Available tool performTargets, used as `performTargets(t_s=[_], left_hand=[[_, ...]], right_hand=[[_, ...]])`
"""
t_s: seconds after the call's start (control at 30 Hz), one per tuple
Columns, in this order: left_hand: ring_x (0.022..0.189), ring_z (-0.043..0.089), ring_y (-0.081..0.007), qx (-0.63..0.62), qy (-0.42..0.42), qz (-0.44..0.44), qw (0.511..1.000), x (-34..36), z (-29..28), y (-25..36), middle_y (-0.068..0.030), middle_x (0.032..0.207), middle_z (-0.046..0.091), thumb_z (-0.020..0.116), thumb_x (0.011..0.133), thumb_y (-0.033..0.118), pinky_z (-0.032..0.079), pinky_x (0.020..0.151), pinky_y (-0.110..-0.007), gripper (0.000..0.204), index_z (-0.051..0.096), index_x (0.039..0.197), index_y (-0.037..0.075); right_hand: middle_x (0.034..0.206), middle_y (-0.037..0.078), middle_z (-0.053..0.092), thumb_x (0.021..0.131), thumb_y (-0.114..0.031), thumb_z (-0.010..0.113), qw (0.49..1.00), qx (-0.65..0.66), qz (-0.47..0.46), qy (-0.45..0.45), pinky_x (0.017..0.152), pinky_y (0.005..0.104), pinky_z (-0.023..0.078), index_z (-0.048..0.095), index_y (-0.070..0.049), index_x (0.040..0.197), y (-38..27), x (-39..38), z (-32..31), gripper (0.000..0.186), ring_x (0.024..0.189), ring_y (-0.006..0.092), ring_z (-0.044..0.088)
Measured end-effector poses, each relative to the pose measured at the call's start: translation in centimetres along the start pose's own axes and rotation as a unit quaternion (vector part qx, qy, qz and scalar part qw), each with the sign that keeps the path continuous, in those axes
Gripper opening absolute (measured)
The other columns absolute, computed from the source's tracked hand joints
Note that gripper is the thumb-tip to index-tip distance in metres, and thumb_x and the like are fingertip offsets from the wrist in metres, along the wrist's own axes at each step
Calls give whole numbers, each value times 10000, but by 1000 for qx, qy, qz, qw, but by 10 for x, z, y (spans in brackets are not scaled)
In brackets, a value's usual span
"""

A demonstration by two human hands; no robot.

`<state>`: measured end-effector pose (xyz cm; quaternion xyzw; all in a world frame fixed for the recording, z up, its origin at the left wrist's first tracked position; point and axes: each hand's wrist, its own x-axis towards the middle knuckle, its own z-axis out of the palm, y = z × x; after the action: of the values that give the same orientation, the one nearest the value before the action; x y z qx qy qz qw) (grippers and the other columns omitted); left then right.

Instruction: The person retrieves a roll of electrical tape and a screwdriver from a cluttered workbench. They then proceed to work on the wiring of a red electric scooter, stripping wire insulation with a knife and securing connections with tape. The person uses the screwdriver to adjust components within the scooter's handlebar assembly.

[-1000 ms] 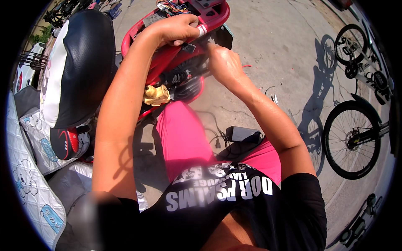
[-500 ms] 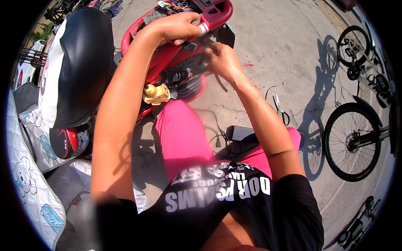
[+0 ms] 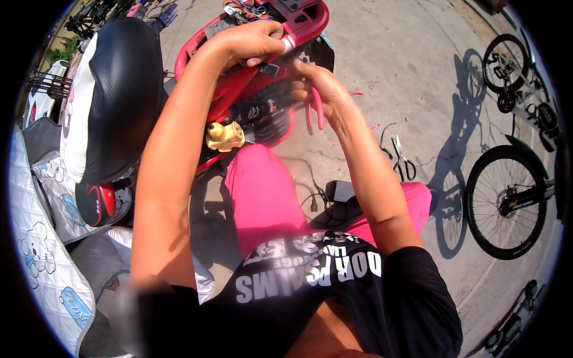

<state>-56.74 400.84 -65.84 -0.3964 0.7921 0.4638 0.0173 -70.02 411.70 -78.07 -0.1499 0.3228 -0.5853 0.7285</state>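
My left hand grips the edge of a red scooter body near the top, next to a small white band. Just right of it, my right hand closes around red wires that hang down from the scooter's open side. Under both hands sit a black coil spring and dark wheel parts. A gold-coloured metal fitting sticks out below my left forearm. Coloured wiring shows at the scooter's top edge.
A black scooter seat stands at the left over quilted covers. Pliers and loose wires lie on the concrete at the right. A black box with a cable rests by my pink-trousered knees. Bicycles stand at the far right.
My right hand has slid left and up along the scooter's side and now holds the red wires closer to my left hand. My left hand has stayed on the red edge.
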Motion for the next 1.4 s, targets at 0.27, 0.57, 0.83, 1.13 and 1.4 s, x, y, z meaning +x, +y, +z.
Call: performTargets(t_s=[0.27,0.57,0.83,1.13,1.4], left_hand=[[354,348,-35,1,-3,7,1000,6,5,-1,3,661,502,577,844,128,243,334,-218,166,488,957,44],[333,292,-27,7,-5,20,1000,4,1,-6,33,672,488,566,856,142,232,317,-202,172,495,998,75],[319,272,-22,13,-5,24,1000,2,2,-1,41,707,469,547,883,145,208,308,-190,143,483,999,91],[320,291,-12,26,22,0,999,-4,7,6,46,717,481,559,881,170,219,289,-181,321,500,1178,64],[372,340,-64,-34,1,-49,998,-3,13,27,29,607,422,648,896,172,254,349,-238,243,442,774,131]], right_hand=[[968,127,612,884,-87,628,958,246,145,30,660,283,531,581,35,1028,96,-32,-88,195,776,202,605],[704,-39,460,954,-175,583,955,285,64,-62,596,268,473,542,-10,1197,110,-75,-99,296,611,121,486],[669,31,538,922,-180,543,898,-369,174,166,500,308,472,648,4,1023,159,-72,-216,235,590,160,546],[1527,67,326,854,-177,626,353,-932,10,82,1035,510,383,372,-229,1449,190,-16,-347,649,1332,269,409],[1031,12,577,886,-205,524,198,-952,-174,-154,1097,510,297,627,-153,982,181,39,-375,150,1135,192,517]])
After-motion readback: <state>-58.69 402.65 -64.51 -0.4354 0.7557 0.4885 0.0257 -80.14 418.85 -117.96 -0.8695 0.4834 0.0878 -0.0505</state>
